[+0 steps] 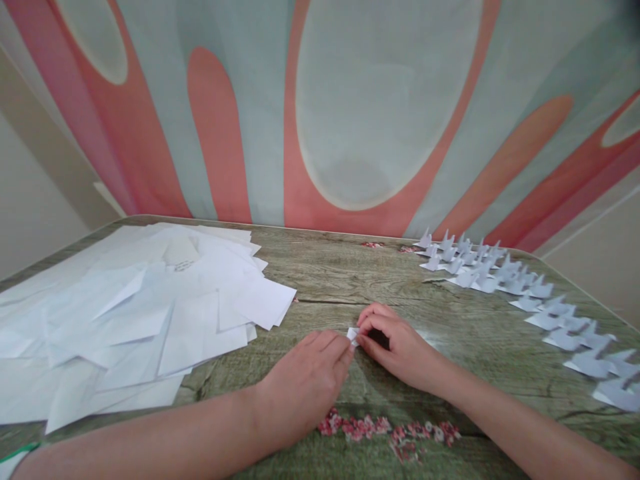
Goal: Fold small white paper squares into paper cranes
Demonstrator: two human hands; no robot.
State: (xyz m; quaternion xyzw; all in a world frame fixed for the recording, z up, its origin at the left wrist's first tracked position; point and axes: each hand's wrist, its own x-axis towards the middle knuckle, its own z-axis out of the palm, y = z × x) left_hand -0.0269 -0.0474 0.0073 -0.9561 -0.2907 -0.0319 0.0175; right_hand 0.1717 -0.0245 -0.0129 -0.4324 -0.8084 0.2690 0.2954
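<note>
Near the middle of the table, a small folded piece of white paper [353, 334] is pinched between my two hands. My left hand [313, 373] is closed, its fingertips on the paper's left side and covering part of it. From the right, my right hand [393, 340] grips the paper's other edge between thumb and fingers. Most of the paper is hidden by the fingers, so its full shape does not show. Both hands stay low over the wood-patterned tabletop [325, 267].
A wide, messy pile of white paper sheets [195, 327] covers the table's left side. Several folded white paper birds [510, 273] stand in rows along the right edge. A patterned wall [265, 133] rises behind the table. Pink flower prints [355, 427] mark the near tabletop.
</note>
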